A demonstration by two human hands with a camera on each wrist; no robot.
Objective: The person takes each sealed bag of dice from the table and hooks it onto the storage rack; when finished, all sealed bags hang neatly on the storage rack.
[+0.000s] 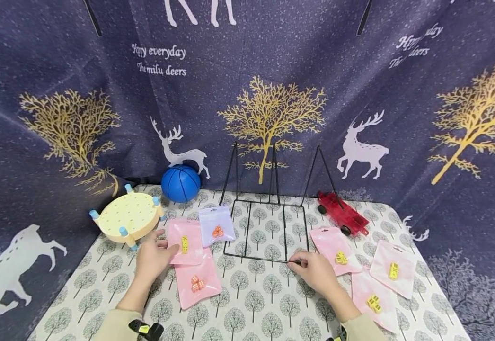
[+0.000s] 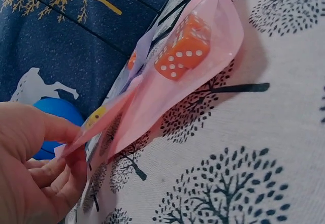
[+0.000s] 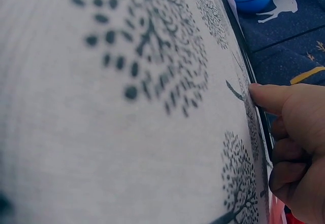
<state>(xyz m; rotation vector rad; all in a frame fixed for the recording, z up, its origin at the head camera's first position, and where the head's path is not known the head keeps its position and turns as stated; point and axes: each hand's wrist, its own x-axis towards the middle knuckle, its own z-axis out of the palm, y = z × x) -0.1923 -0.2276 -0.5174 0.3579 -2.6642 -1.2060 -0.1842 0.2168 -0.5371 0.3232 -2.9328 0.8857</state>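
My left hand [image 1: 154, 253] pinches the left edge of a pink zip bag [image 1: 194, 235] with yellow dice on it. In the left wrist view, thumb and fingers close on that bag's corner, which is lifted and tilted. Partly beneath it lies another pink bag [image 2: 137, 115] with orange dice [image 2: 185, 49]. A pale lilac bag [image 1: 226, 219] with orange dice lies just to its right. My right hand [image 1: 315, 272] grips the front bar of a black wire rack [image 1: 247, 257], thumb on the wire and fingers curled; their far side is hidden.
Right of the rack lie several pink bags [image 1: 326, 235] with yellow dice. Behind them stands a red wheeled toy chassis [image 1: 343, 213]. At the left are a cream round stool-like piece [image 1: 128, 215] with blue-tipped legs and a blue ball [image 1: 181, 183]. A patterned cloth [image 1: 253, 327] covers the table.
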